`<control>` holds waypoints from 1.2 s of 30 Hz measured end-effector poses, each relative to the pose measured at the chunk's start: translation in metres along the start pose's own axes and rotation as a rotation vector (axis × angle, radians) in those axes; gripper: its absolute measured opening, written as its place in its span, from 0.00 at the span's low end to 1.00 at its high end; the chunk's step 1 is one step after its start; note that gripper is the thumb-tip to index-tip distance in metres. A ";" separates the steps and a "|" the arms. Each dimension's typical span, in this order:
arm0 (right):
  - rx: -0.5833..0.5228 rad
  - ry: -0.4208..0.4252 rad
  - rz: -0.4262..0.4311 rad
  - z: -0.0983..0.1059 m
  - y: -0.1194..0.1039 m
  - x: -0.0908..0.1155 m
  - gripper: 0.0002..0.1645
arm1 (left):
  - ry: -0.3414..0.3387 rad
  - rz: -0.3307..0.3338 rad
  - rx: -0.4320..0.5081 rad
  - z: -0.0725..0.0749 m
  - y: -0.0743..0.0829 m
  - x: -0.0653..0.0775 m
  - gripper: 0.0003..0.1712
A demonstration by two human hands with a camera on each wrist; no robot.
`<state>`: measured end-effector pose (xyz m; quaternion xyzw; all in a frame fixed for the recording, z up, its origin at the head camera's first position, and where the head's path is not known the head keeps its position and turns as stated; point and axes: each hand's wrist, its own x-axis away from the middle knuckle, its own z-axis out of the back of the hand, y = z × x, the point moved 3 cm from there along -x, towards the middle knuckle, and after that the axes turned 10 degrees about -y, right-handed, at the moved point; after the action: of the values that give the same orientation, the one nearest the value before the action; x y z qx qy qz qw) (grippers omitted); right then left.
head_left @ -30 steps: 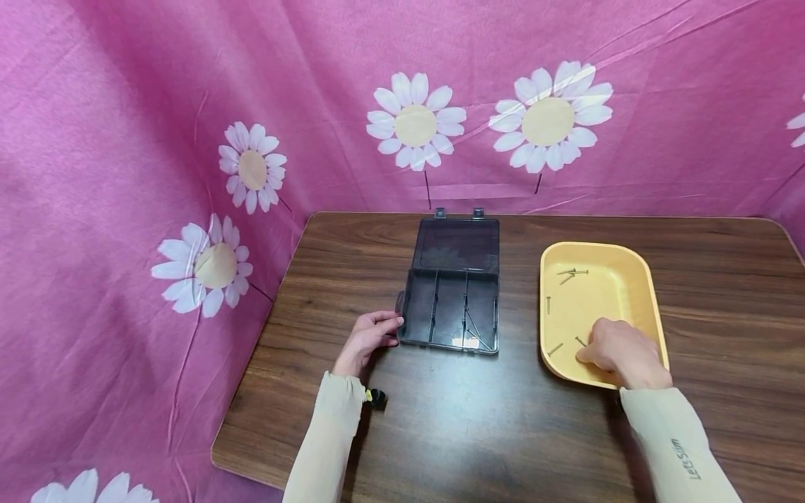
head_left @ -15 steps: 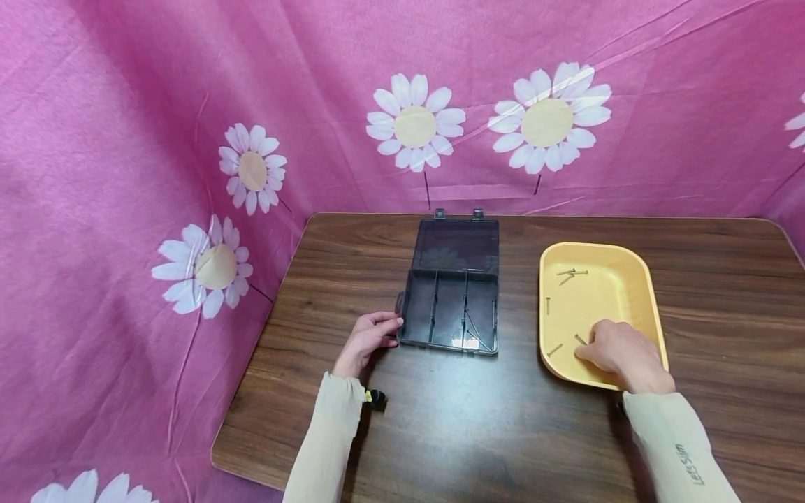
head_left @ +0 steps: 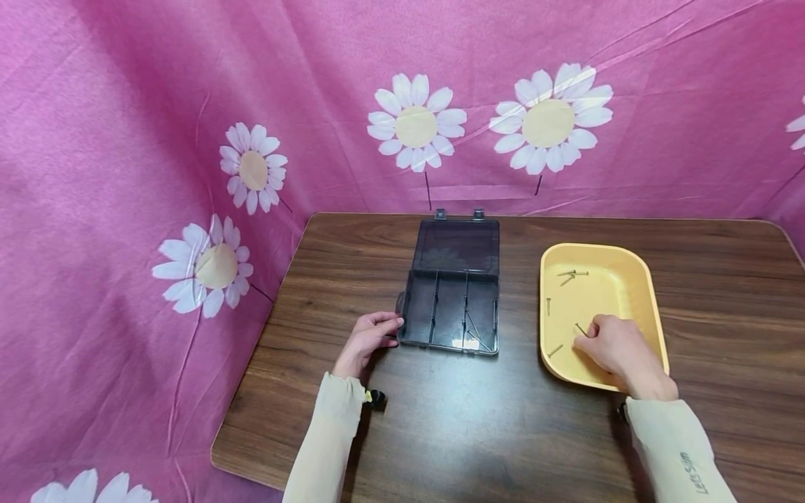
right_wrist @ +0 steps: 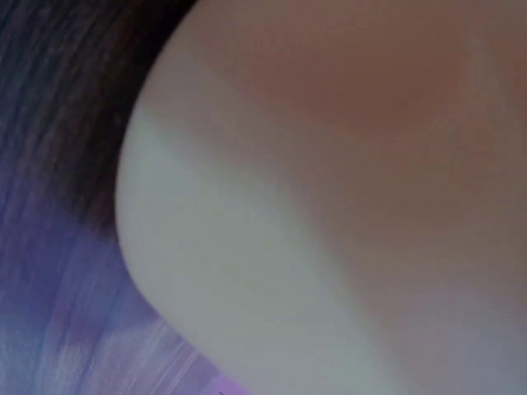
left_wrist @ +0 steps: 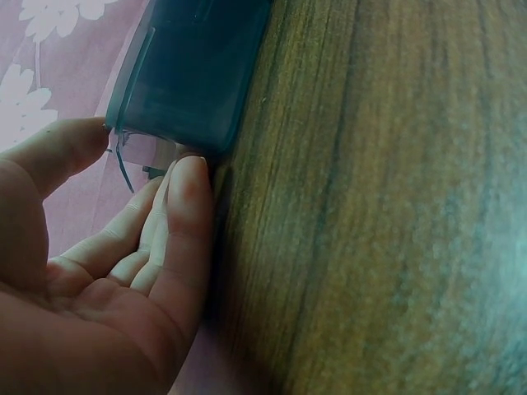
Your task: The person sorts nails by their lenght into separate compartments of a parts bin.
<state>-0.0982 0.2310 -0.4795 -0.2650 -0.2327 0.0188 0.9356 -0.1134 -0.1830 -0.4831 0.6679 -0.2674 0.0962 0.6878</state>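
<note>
In the head view, my right hand (head_left: 619, 349) is inside the yellow tray (head_left: 654, 314), low over its floor. Thumb and index finger pinch a screw (head_left: 581, 329), whose end sticks out above them. Several loose screws (head_left: 568, 274) lie at the tray's far end and along its left side. My left hand (head_left: 371, 337) holds the left side of a dark see-through compartment box (head_left: 418, 307); the left wrist view shows the thumb at its rim and the fingers at its lower edge. A few screws (head_left: 478, 330) rest in the box's right compartment. Blurred skin fills most of the right wrist view.
The box's lid (head_left: 457, 244) lies folded back toward the table's far edge. Both containers stand on a brown wooden table (head_left: 478, 433), with bare wood between them. A pink flowered cloth (head_left: 327, 105) hangs behind and to the left.
My right hand has drawn slightly back toward me in the tray, and the pinched screw now stands up more from the fingertips. The left hand and box have stayed put.
</note>
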 end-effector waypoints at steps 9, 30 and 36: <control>-0.036 0.052 0.025 0.001 -0.001 0.002 0.06 | -0.003 0.008 0.004 0.000 0.000 0.000 0.22; -0.054 0.175 0.121 0.009 -0.007 0.006 0.07 | 0.000 0.016 -0.004 0.000 0.001 0.001 0.21; -0.058 0.236 0.131 0.011 -0.010 0.009 0.09 | 0.002 0.013 -0.002 0.000 0.000 0.000 0.22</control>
<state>-0.0960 0.2290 -0.4624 -0.3069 -0.1035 0.0418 0.9452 -0.1133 -0.1834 -0.4831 0.6654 -0.2711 0.1008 0.6882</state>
